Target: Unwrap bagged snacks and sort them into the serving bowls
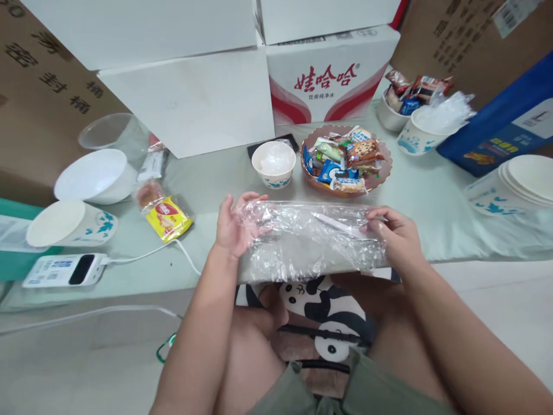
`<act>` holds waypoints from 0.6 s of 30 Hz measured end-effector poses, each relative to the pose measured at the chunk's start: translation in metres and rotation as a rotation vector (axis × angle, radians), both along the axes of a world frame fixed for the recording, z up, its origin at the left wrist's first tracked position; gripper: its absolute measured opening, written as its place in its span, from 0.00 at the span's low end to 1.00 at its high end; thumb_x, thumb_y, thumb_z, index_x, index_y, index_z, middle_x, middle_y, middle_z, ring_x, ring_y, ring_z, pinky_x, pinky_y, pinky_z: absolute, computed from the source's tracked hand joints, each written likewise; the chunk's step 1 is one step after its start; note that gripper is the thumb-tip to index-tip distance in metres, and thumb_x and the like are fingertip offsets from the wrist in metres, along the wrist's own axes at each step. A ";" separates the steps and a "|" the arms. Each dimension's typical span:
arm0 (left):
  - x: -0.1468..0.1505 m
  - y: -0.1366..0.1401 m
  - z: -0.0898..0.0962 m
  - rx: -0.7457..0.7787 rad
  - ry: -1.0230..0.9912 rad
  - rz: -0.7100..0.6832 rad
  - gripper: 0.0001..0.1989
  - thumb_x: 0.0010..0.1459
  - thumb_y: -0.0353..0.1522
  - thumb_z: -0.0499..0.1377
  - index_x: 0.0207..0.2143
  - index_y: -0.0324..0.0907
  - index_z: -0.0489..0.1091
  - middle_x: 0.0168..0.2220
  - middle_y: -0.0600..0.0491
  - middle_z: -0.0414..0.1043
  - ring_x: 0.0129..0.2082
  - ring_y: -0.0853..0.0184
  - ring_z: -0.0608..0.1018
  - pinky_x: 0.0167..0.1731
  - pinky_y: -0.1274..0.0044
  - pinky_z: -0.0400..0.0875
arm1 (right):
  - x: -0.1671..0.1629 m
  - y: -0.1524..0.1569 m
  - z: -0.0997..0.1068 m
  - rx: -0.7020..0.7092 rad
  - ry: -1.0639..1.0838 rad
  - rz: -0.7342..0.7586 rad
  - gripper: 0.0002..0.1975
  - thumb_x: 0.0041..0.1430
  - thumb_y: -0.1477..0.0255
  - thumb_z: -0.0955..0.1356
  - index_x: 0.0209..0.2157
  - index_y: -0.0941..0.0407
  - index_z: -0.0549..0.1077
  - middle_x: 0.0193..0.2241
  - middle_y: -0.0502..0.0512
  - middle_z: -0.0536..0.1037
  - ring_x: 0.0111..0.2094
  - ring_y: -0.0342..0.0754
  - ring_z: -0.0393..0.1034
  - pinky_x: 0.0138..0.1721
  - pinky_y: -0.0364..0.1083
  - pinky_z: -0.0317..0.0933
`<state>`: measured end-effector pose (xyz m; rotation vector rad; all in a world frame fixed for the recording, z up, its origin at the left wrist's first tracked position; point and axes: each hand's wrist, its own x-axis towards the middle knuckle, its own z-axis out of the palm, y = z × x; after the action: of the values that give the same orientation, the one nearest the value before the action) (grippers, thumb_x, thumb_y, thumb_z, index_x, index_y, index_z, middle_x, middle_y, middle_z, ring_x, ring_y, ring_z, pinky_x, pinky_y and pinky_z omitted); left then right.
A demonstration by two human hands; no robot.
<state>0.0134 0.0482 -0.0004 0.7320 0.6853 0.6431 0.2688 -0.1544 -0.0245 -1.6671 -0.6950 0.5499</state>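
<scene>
A clear, crinkled plastic bag (pixel 309 239) is stretched sideways between my two hands, over the front edge of the table. My left hand (pixel 237 225) holds its left end, thumb raised and the fingers curled around the film; part of them shows through the plastic. At the right end, my right hand (pixel 395 233) pinches the bag's upper corner between thumb and fingers. Just beyond the bag stand a paper bowl (pixel 273 167) with clear plastic in it and a pinkish scalloped basket (pixel 311 185) of small wrapped snacks (pixel 343 155).
At left are a white bowl (pixel 93 176), a tipped paper cup (pixel 71 225), a yellow snack packet (pixel 168 219) and a white device (pixel 64 271) with a cable. Stacked paper bowls (pixel 514 187) and a blue bag (pixel 496 124) sit right. White cartons (pixel 190 104) line the back.
</scene>
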 end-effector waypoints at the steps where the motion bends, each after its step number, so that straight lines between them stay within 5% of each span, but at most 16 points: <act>1: -0.001 0.000 0.001 -0.056 0.036 -0.061 0.19 0.54 0.49 0.62 0.37 0.44 0.74 0.44 0.49 0.80 0.40 0.56 0.84 0.33 0.66 0.81 | 0.001 0.000 -0.002 0.032 -0.025 -0.005 0.03 0.45 0.70 0.71 0.25 0.53 0.75 0.32 0.51 0.77 0.28 0.45 0.72 0.29 0.44 0.65; 5: -0.003 0.004 -0.003 -0.155 0.179 -0.220 0.20 0.55 0.49 0.61 0.35 0.40 0.75 0.40 0.43 0.82 0.37 0.53 0.85 0.28 0.70 0.79 | 0.004 0.002 -0.007 0.130 -0.128 -0.017 0.03 0.44 0.74 0.69 0.20 0.52 0.75 0.30 0.53 0.76 0.43 0.52 0.74 0.42 0.49 0.67; 8: 0.002 0.006 -0.011 -0.085 0.271 -0.115 0.23 0.52 0.50 0.65 0.23 0.38 0.74 0.34 0.42 0.81 0.30 0.61 0.83 0.25 0.76 0.77 | 0.006 0.003 -0.007 0.148 -0.119 0.002 0.04 0.45 0.73 0.70 0.20 0.52 0.76 0.31 0.55 0.77 0.46 0.54 0.74 0.49 0.53 0.66; 11: 0.010 0.005 -0.019 0.175 0.327 0.141 0.16 0.40 0.39 0.74 0.20 0.38 0.74 0.31 0.46 0.81 0.29 0.68 0.81 0.30 0.80 0.76 | 0.007 0.003 -0.006 0.208 0.061 0.049 0.07 0.49 0.66 0.69 0.24 0.52 0.79 0.36 0.58 0.78 0.42 0.55 0.74 0.45 0.55 0.69; 14: 0.015 0.003 -0.021 0.419 0.258 0.246 0.17 0.32 0.31 0.77 0.28 0.40 0.79 0.38 0.50 0.82 0.35 0.68 0.82 0.39 0.79 0.76 | 0.006 0.002 -0.006 0.185 0.146 0.024 0.12 0.54 0.60 0.68 0.28 0.53 0.79 0.39 0.58 0.78 0.38 0.53 0.74 0.39 0.53 0.70; 16: 0.016 0.002 -0.019 0.445 0.184 0.260 0.23 0.30 0.29 0.78 0.34 0.43 0.79 0.44 0.51 0.81 0.40 0.68 0.83 0.41 0.79 0.76 | 0.004 0.001 -0.006 0.061 0.097 0.002 0.09 0.52 0.62 0.72 0.32 0.53 0.77 0.40 0.55 0.77 0.33 0.48 0.71 0.35 0.49 0.68; 18: 0.014 0.001 -0.017 0.381 0.158 0.224 0.29 0.29 0.28 0.78 0.39 0.46 0.78 0.48 0.52 0.80 0.43 0.67 0.83 0.41 0.80 0.76 | 0.001 -0.001 -0.006 0.006 0.089 0.005 0.17 0.47 0.66 0.76 0.41 0.51 0.76 0.42 0.53 0.76 0.29 0.43 0.68 0.30 0.46 0.66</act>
<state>0.0270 0.0490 -0.0170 1.0753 0.8071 0.9436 0.2701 -0.1550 -0.0301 -1.6254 -0.6360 0.6209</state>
